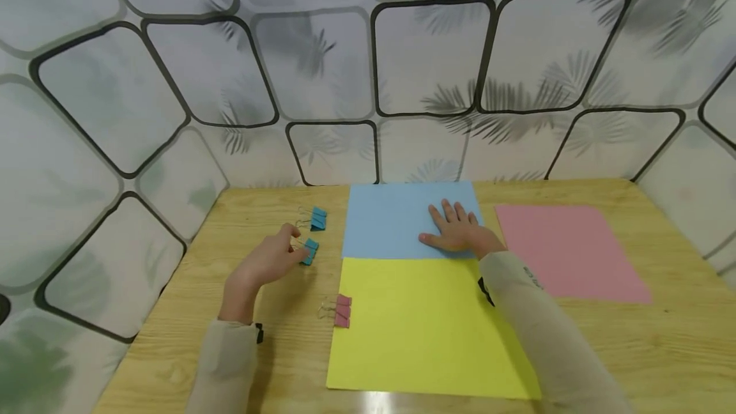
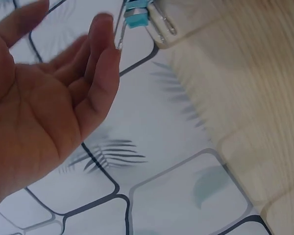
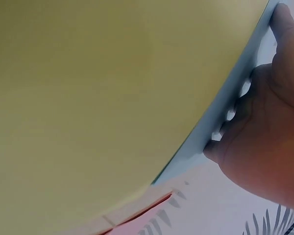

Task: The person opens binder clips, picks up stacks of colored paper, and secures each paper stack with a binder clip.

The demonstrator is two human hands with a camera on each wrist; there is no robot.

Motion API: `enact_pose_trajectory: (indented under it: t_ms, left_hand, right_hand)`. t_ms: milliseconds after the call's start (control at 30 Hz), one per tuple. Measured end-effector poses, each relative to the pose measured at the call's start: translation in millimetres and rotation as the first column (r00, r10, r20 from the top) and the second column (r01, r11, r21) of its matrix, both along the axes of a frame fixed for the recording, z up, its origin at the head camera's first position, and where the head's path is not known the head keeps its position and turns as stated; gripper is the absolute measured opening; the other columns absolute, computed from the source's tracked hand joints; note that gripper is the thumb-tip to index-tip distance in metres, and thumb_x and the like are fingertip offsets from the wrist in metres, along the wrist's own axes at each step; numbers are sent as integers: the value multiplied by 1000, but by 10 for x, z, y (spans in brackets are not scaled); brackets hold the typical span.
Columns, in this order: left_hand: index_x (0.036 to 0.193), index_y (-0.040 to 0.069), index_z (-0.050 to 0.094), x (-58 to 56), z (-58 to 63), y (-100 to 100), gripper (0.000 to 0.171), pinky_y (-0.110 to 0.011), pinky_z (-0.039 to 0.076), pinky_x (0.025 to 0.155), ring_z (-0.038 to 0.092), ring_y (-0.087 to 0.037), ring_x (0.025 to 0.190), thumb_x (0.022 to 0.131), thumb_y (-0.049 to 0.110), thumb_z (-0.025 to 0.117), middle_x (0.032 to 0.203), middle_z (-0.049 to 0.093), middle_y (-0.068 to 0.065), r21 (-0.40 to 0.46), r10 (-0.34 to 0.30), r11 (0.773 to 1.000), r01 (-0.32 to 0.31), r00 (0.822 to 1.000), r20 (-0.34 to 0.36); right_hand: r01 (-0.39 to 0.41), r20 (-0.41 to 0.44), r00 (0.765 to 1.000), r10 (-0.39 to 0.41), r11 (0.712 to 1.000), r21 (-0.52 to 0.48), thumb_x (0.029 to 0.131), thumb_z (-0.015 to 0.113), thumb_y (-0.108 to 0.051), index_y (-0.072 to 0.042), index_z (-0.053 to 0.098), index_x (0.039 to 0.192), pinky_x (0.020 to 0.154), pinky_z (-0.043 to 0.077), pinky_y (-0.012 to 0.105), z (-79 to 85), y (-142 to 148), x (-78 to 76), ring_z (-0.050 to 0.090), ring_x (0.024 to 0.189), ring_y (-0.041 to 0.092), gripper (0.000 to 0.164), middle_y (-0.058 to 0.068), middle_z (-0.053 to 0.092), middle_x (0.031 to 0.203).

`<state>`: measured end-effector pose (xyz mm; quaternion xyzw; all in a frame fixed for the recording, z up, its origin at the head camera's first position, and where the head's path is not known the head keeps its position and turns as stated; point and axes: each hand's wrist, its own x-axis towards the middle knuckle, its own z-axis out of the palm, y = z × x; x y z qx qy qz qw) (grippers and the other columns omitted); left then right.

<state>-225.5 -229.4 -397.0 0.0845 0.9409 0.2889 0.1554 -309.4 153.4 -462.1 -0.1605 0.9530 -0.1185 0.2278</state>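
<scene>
Table point(image 1: 287, 363): 3 sheets point(image 1: 391, 222) | front sheet point(image 1: 425, 331): clip point(image 1: 343, 310) at left edge | 2 clips point(image 1: 318, 219) farther left

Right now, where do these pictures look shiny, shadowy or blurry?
Head view: white glare low on the table, soft shadow beside the left sleeve; left wrist view: the left fingers look slightly blurry; right wrist view: the yellow sheet looks dim, and the right fingers are shadowy.

We look forward and down from the head, and (far closer) from the wrists toward the bare left hand point(image 2: 46, 112) and bare right hand point(image 3: 264, 122); head and right-wrist views share the rectangular yellow paper point(image 1: 420, 331).
</scene>
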Motion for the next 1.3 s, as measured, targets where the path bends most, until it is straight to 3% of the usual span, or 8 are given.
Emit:
enact_pose_trajectory:
  t_ms: [100,367,533,700,833,1067,1200,1300]
  left_hand:
    - [144,-12,28,-69,-60,5,57,-53,50,91,60,-43,114,106,28,43,125,57,-34,-35,59,998,-60,998,-21]
    - [114,-9,54,-175,-145,-27,36,-38,43,68,50,-24,73,109,18,30,83,52,-14,-159,82,984,-83,997,-14]
    - [117,-8,52,-156,-136,-62,33,-36,41,65,47,-23,71,107,14,30,81,49,-13,-136,94,986,-92,995,13]
    - [95,-1,52,-138,-150,-88,24,-32,38,60,41,-19,64,103,11,33,74,45,-9,-95,88,992,-84,995,43]
    - [92,-1,52,-115,-145,-88,24,-31,38,58,41,-17,60,100,10,32,73,46,-8,-45,90,995,-87,994,63]
    - [112,-8,50,-73,-120,-165,33,-34,41,62,47,-22,65,105,14,27,77,52,-14,96,141,984,-148,987,72]
    - [119,-10,47,-81,-111,-218,37,-41,52,75,61,-28,82,108,18,24,91,55,-18,245,192,946,-211,976,101]
    - [121,-11,44,-105,-100,-235,38,-44,54,89,66,-32,98,108,20,25,109,57,-24,401,214,881,-250,968,134]
  right_hand:
    - [-1,-3,1000,1,1000,4,92,28,-78,-10,-5,159,116,-3,66,-50,17,-31,-16,148,46,101,22,-17,162]
    - [0,4,1000,0,1000,8,95,30,-74,-8,-4,159,116,-4,66,17,-11,16,-16,148,46,98,23,-17,162]
    - [-3,-3,1000,3,1000,22,98,30,-70,-8,-4,159,116,-4,66,11,-10,27,-14,147,47,93,24,-16,162]
    - [-14,-28,999,15,999,29,87,20,-86,-9,-5,159,114,-1,68,-174,37,-70,-12,147,48,109,24,-16,162]
    - [-8,-23,1000,9,1000,28,90,24,-81,-9,-5,159,115,-1,68,-137,21,-75,-12,147,48,104,23,-16,162]
    - [-16,-5,1000,16,1000,12,97,29,-72,-8,-4,159,115,-4,67,11,-27,30,-15,147,47,95,24,-16,161]
    - [-19,-7,1000,19,1000,12,97,28,-72,-8,-5,159,115,-4,67,10,-19,39,-15,147,47,95,24,-17,162]
    - [-9,-10,1000,9,1000,-7,97,32,-71,-8,-3,159,115,-4,67,0,-6,43,-15,147,47,96,24,-16,162]
